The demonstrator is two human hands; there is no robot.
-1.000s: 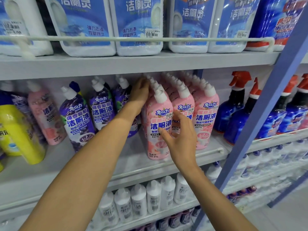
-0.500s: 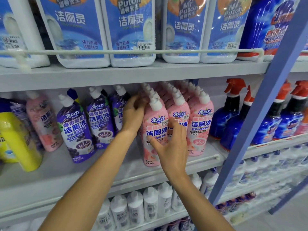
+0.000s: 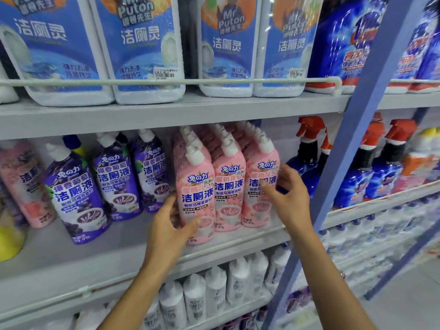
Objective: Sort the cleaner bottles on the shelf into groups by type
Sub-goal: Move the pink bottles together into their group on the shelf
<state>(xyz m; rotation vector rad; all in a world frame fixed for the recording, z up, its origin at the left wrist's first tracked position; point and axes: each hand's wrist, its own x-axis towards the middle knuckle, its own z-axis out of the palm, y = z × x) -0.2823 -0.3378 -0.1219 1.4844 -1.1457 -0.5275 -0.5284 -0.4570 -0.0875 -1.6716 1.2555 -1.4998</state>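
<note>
Three rows of pink bottles (image 3: 247, 148) packed side by side at the middle of the middle shelf (image 3: 71, 265), white caps receding toward the back wall. Left hand (image 3: 166, 225) low on the left front pink bottle (image 3: 197, 186), thumb laid across the bottom of its label, fingers wrapped round its left flank in a grip. Right hand (image 3: 291, 198) on the right front pink bottle (image 3: 259, 206), thumb on the label, fingers curved against its right side, holding it. Between the two, touched by neither hand, the middle front pink bottle (image 3: 228, 194), all three fronts standing upright near the shelf's front edge. Further left on the same shelf, apart from the pink group, three purple bottles (image 3: 76, 194) with white caps. Beyond those a lone pink bottle (image 3: 26, 186), and at the frame's left edge a yellow bottle (image 3: 9, 234). To the right of the pink rows, dark blue spray bottles (image 3: 307, 163) with red triggers, partly hidden by a blue upright post (image 3: 352, 139). On the shelf above, large white jugs (image 3: 140, 44) with blue labels behind a white rail (image 3: 166, 81). On the shelf below, a row of white bottles (image 3: 214, 291), blurred.
</note>
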